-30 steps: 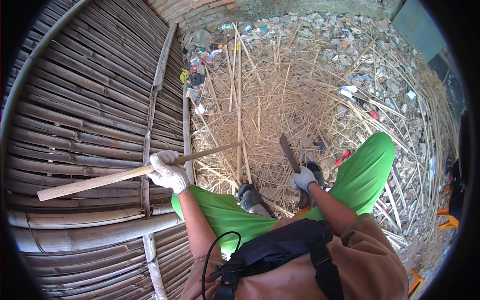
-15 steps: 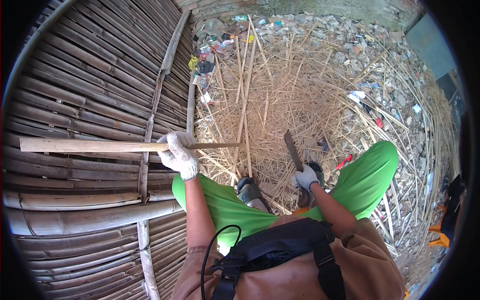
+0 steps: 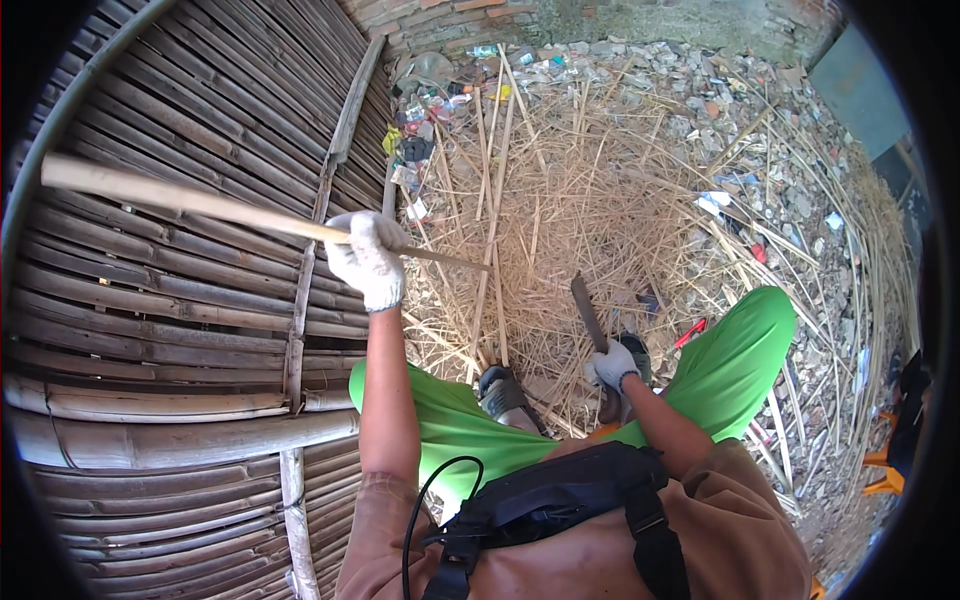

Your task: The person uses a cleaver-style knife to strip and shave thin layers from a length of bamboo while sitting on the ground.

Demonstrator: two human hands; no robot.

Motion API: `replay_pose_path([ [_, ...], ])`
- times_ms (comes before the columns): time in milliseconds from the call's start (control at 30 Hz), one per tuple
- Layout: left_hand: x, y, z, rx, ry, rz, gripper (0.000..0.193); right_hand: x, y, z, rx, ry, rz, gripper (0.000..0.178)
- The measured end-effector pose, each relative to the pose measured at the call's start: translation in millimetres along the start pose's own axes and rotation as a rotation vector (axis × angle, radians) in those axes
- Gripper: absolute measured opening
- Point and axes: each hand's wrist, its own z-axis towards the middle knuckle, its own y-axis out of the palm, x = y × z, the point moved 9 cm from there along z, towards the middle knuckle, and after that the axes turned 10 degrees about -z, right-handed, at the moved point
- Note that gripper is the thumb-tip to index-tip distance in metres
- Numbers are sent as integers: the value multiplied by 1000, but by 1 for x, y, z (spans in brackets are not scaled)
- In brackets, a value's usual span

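My left hand (image 3: pixel 366 258), in a white knit glove, is closed round a long pale bamboo strip (image 3: pixel 200 204). The strip slants across the left side, its wide end far left and raised, its thin end over the straw. Near my right shoe, my gloved right hand (image 3: pixel 612 364) grips a machete (image 3: pixel 588 312) low down. Its dark blade points away from me; the glove hides most of the handle. Blade and strip are apart.
On my left stands a bamboo slat wall (image 3: pixel 170 300). Straw-like shavings (image 3: pixel 590 210) cover the ground ahead, with long strips (image 3: pixel 490 190) lying on them. Rubble and litter (image 3: pixel 790 200) spread to the right. A red object (image 3: pixel 690 332) lies by my green-clad knee (image 3: pixel 740 350).
My left hand has risen away from me, and the bamboo strip has tilted so its wide end is farther up. The right hand with the machete has barely moved.
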Motion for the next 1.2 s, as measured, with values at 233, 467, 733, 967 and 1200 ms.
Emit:
replay_pose_path([
  [233, -52, 32, -4, -35, -67, 96, 22, 1, -6, -1, 16, -18, 22, 32],
  [467, -68, 34, -12, -83, -96, 120, 23, -1, -4, -3, -29, 37, 49, 33],
  [733, -80, 20, -14, -24, -127, 90, 18, 11, 7, 4, -61, 54, 146, 33],
  [967, -89, -1, -7, 33, -69, 159, 18, 1, 3, 3, -3, -49, -72, 36],
  [1200, -71, 3, -14, 80, -124, 72, 19, -6, 9, 8, -38, 36, 58, 40],
])
